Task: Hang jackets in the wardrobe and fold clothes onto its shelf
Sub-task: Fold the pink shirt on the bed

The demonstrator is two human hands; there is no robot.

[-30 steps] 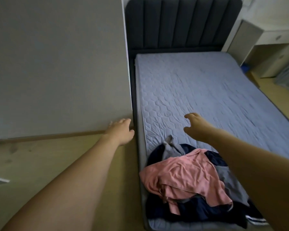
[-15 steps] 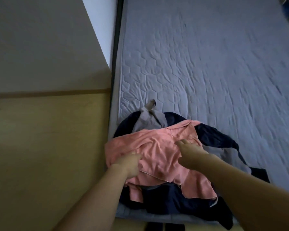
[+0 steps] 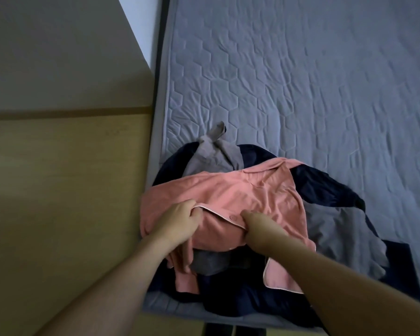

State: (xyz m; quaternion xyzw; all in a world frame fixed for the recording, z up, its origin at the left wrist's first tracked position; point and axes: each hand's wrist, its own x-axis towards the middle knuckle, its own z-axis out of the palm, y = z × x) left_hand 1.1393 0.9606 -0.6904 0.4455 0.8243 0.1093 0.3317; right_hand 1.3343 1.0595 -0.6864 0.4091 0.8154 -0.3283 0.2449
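Observation:
A pink button shirt (image 3: 230,197) with pale piping lies on top of a heap of clothes at the near left corner of the bed. Under it lie a dark navy jacket (image 3: 325,187) and a grey garment (image 3: 342,229). My left hand (image 3: 180,221) grips the pink shirt at its piped front edge. My right hand (image 3: 260,226) pinches the same edge beside a button, a little to the right. Both hands' fingertips are tucked into the fabric.
The quilted grey-blue mattress (image 3: 301,81) stretches away beyond the heap. A wooden floor (image 3: 66,202) lies to the left of the bed, and a plain wall (image 3: 46,52) rises behind it. The bed's near edge (image 3: 180,314) runs just below the clothes.
My hands came down from above the bed onto the heap and took hold of the pink shirt's front edge. The view has tilted down and closer to the clothes.

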